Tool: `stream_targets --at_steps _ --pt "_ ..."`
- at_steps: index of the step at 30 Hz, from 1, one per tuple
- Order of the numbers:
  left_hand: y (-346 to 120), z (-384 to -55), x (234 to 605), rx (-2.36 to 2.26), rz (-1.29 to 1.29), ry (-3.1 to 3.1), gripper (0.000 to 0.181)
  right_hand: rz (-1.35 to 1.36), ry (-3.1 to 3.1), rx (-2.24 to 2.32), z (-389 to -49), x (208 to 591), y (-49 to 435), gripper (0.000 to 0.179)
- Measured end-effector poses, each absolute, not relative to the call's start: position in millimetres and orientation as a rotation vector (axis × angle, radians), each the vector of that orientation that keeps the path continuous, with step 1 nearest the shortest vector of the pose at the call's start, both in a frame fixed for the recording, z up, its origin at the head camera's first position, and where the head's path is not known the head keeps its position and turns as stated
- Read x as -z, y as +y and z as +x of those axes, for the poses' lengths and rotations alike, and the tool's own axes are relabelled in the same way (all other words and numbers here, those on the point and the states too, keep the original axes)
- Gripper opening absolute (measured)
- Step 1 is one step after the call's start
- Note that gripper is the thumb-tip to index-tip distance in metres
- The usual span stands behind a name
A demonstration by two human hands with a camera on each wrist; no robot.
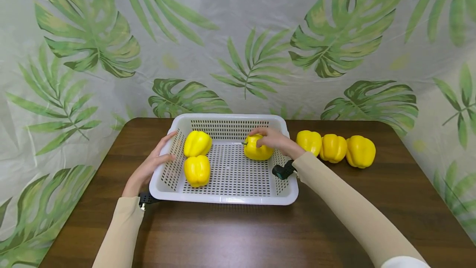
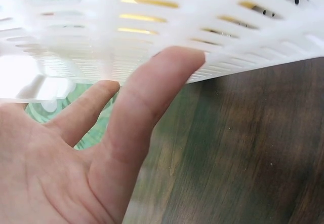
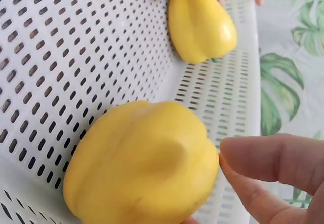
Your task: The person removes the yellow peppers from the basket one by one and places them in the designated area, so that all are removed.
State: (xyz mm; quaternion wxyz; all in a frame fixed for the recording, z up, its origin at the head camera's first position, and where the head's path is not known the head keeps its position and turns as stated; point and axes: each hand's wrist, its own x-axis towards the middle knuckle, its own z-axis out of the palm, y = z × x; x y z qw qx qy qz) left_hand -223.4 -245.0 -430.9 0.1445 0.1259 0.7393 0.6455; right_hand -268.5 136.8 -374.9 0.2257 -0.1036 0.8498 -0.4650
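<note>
A white perforated plastic basket [image 1: 223, 199] lies on the table. Inside it, toward the right end, my right hand [image 1: 273, 140] grips a yellow bell pepper [image 1: 256, 152] whose green stem points left. The right wrist view shows fingertips [image 3: 238, 155] at the side of this pepper [image 3: 147, 163]. Two more yellow bell peppers, one behind [image 1: 198, 143] and one in front [image 1: 197, 171], sit together at the basket's left end. My left hand [image 1: 148, 166] rests against the outside of the left wall, its thumb [image 2: 152, 92] and fingers extended along the perforated side.
Just right of the basket, three yellow bell peppers stand in a row on the dark wooden table [image 1: 334, 202]: a left one [image 1: 309, 142], a middle one [image 1: 333, 149] and a right one [image 1: 360, 152]. A leaf-patterned cloth [image 1: 253, 44] hangs behind the table.
</note>
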Motion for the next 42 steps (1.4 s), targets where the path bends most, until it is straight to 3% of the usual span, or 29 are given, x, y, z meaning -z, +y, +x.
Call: stream_targets --at_steps 15,42 --pt "-244.1 -224.0 430.2 -1.859 0.357 2.129 0.076 -0.297 2.398 1.241 -273.2 385.7 129.5 0.057" --pt "-245.1 -224.7 432.2 -1.866 0.363 2.123 0.075 -0.287 2.247 1.393 -264.6 378.2 129.0 0.051"
